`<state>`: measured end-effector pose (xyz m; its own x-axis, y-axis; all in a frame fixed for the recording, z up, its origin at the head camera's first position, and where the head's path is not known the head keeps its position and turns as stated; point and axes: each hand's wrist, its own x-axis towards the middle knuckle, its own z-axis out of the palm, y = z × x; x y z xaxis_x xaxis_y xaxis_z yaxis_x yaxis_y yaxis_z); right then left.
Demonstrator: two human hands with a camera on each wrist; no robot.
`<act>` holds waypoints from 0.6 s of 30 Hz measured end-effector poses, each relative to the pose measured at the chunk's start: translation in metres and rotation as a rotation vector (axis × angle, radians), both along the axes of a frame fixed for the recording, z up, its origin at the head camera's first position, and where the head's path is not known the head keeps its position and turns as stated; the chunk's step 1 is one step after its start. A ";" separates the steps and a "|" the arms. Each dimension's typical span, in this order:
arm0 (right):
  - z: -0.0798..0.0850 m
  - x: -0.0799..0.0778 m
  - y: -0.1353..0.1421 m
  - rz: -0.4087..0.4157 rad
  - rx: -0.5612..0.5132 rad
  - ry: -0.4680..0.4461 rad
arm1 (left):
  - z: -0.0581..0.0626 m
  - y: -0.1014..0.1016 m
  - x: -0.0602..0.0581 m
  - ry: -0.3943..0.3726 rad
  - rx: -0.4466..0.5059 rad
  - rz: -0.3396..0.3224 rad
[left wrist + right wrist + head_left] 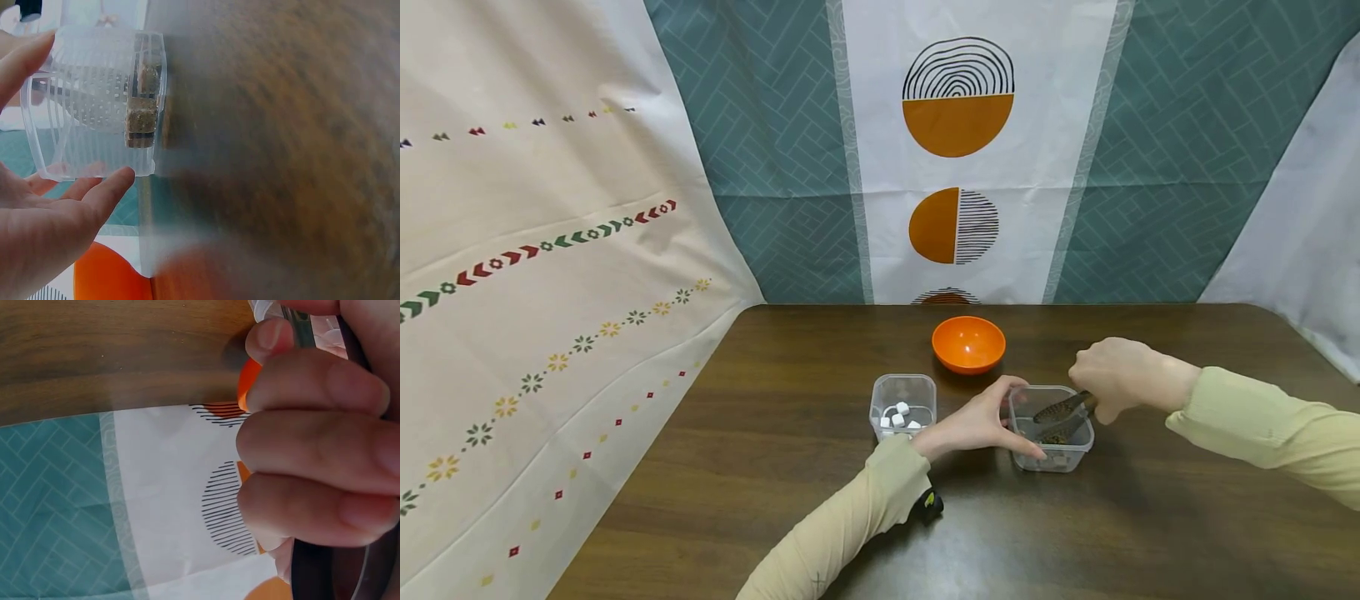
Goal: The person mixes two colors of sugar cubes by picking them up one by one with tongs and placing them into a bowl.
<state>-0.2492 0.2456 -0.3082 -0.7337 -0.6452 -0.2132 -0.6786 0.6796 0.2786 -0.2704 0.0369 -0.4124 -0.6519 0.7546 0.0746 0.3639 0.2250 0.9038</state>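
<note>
My left hand (977,422) spans the left side of a clear plastic container (1051,465), thumb on the near wall and fingers on the far one. Rough brown cubes, like brown sugar cubes (142,117), lie on its bottom. My right hand (1116,379) grips dark tongs (1062,408) by the handle, its fingers curled around in the right wrist view. The tongs' perforated ends reach down into the container, spread apart. Whether they touch a cube is unclear.
Left of my left hand stands a second clear container (904,383) with several white cubes (898,420). An orange bowl (968,345) sits behind, between the two containers. The brown wooden table (760,467) ends at a patterned curtain (790,208).
</note>
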 end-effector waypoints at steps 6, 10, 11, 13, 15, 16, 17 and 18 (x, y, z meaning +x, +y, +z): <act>0.000 0.001 -0.003 0.016 -0.005 0.014 | 0.001 -0.001 0.001 -0.002 -0.002 0.002; 0.000 0.001 -0.002 -0.001 -0.024 -0.002 | 0.002 -0.001 0.001 -0.004 -0.002 0.004; 0.000 0.001 -0.001 -0.013 -0.025 -0.012 | 0.002 -0.001 0.001 -0.004 -0.002 0.003; 0.001 0.000 0.000 -0.045 -0.027 -0.040 | 0.002 -0.001 0.001 -0.001 -0.002 0.001; 0.001 0.000 0.001 -0.060 -0.016 -0.055 | 0.002 -0.001 0.001 0.000 -0.002 -0.004; 0.001 0.000 0.001 -0.065 -0.013 -0.059 | 0.002 -0.001 0.001 0.000 -0.002 -0.005; 0.001 0.000 0.002 -0.067 -0.012 -0.058 | 0.001 -0.001 0.001 -0.001 -0.001 -0.005; 0.002 0.000 0.002 -0.066 -0.012 -0.054 | 0.002 -0.001 0.001 0.000 -0.001 -0.005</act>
